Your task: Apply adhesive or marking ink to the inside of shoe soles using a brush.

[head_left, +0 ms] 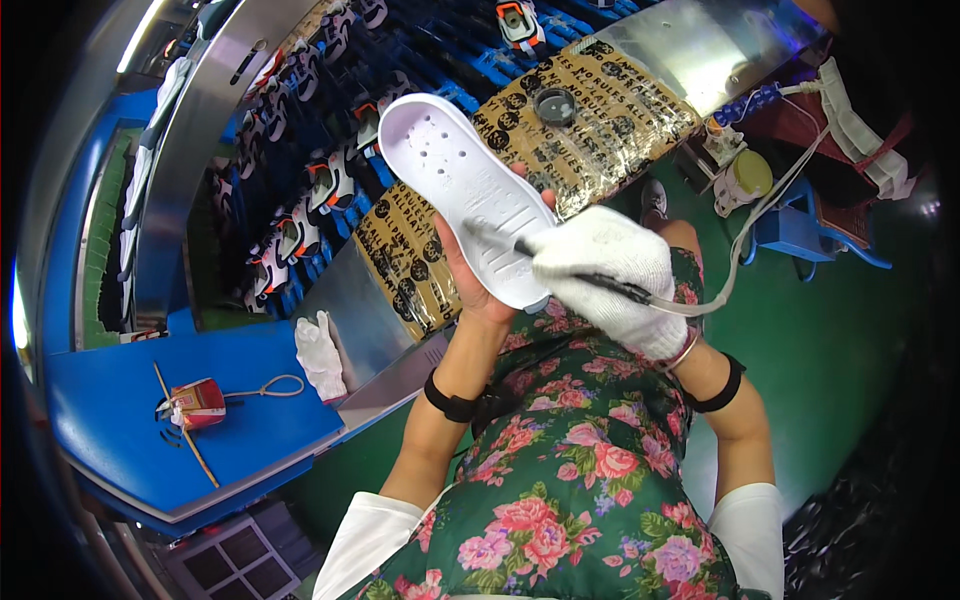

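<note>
A white shoe sole rests tilted in my bare left hand, whose fingers wrap its underside and edges. Small holes mark its far, broad end, and grooves run across the nearer part. My right hand, in a white knit glove, is closed round the dark handle of a brush. The brush's blurred tip lies over the sole's nearer half; whether it touches the surface I cannot tell. From the handle's rear end a pale flexible tube curves up to the right.
Beyond my hands lies a bench covered in printed brown sheeting, with a dark round dish on it. Shoe uppers sit on a blue rack behind. At left, a blue table carries a white glove and red box. A blue stool stands right.
</note>
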Available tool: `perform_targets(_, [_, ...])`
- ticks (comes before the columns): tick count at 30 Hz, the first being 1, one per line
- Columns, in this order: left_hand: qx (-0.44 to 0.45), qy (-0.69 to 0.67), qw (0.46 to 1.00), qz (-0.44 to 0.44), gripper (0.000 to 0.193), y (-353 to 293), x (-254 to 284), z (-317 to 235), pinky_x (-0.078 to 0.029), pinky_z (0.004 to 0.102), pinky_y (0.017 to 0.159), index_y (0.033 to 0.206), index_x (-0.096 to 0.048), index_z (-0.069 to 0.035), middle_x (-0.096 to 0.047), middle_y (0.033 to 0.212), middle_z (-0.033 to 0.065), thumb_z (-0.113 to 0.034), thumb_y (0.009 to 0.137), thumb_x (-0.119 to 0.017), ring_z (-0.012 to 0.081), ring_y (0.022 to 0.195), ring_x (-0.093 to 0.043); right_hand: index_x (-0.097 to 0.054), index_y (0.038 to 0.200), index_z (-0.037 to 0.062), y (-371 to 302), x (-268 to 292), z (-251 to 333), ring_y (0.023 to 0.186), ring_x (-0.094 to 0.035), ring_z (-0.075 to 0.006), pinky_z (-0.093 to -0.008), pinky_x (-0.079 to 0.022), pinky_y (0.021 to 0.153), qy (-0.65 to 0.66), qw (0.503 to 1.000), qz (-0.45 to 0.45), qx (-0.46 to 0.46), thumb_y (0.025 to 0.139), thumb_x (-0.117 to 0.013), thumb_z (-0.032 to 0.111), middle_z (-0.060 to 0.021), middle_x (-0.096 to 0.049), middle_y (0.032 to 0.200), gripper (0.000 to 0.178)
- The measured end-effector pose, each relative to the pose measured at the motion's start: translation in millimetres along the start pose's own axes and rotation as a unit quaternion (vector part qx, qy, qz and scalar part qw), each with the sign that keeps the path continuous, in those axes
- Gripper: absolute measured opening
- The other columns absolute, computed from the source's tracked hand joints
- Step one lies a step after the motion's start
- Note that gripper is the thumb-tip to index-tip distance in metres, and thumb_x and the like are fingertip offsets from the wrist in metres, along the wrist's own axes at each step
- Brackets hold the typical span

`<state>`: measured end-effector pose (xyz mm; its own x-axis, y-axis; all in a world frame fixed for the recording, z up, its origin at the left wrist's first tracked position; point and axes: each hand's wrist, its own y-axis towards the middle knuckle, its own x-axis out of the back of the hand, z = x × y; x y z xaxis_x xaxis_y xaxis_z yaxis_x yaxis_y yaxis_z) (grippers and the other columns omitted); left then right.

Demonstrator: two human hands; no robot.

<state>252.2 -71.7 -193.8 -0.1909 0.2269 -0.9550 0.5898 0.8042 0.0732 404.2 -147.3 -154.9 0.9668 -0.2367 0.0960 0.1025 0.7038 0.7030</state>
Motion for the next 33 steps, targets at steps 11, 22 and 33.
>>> perform_targets(11, [0.094,-0.003,0.995,0.022,0.093,-0.5,9.7,-22.4,-0.049,0.0606,0.098,0.151,-0.031,-0.010,-0.036,0.151,0.0197,-0.072,0.086,-0.054,0.0475,0.122,-0.052,-0.073,0.092,0.0066,-9.5,1.3,-3.2,0.079,-0.068,-0.0254,-0.0336,-0.054,0.069,-0.010,0.995,0.090,0.027,0.073,-0.078,0.002,-0.0104,-0.072,0.092,0.020])
perform_targets(22, [0.202,0.069,0.976,0.050,0.093,10.2,15.3,-46.6,-0.050,0.0576,0.093,0.155,-0.026,-0.015,-0.030,0.154,0.0258,-0.067,0.085,-0.058,0.0490,0.114,-0.056,-0.073,0.093,0.0080,-16.8,-8.0,3.3,0.082,-0.069,-0.0258,-0.0342,-0.055,0.072,-0.066,0.985,0.131,0.089,0.072,-0.078,-0.001,-0.0108,-0.073,0.098,0.023])
perform_targets(33, [0.256,0.121,0.956,0.077,0.088,15.5,3.4,-60.1,-0.050,0.0549,0.096,0.153,-0.026,-0.006,-0.040,0.142,0.0353,-0.057,0.088,-0.056,0.0519,0.112,-0.058,-0.072,0.095,0.0036,-11.2,-0.4,11.4,0.083,-0.068,-0.0279,-0.0366,-0.054,0.073,-0.068,0.985,0.133,0.081,0.070,-0.074,0.002,-0.0120,-0.072,0.100,0.025])
